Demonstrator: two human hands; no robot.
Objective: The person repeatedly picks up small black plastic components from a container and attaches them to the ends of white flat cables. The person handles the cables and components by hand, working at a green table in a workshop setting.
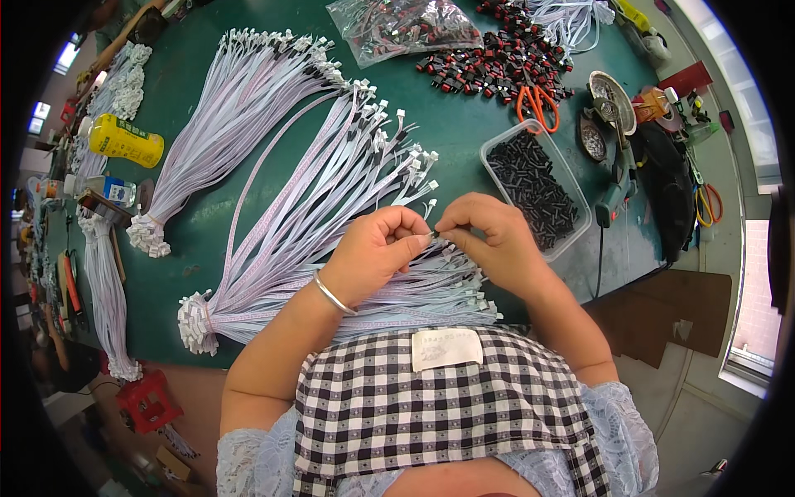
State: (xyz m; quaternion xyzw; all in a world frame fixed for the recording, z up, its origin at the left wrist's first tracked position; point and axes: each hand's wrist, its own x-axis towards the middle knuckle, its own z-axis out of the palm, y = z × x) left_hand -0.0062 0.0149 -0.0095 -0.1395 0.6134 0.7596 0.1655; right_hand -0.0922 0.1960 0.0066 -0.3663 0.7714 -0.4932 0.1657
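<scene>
Both hands pinch 1 small black piece between fingertips: left hand (pixel 374 253), right hand (pixel 489 240), over the wire bundle (pixel 290 224) on green desk (pixel 207 240), tub (pixel 534 186) near.

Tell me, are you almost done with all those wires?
Not nearly. Both hands, left hand and right hand, pinch one small black piece onto a wire end. The fanned bundle under them already shows black tips. The clear tub is full of black pieces, and another tied bundle lies farther back.

Orange-handled scissors (pixel 537 105) beside red-black connector pile (pixel 497 62); yellow bottle (pixel 126 141) far left; red stool (pixel 149 401) below table.
</scene>
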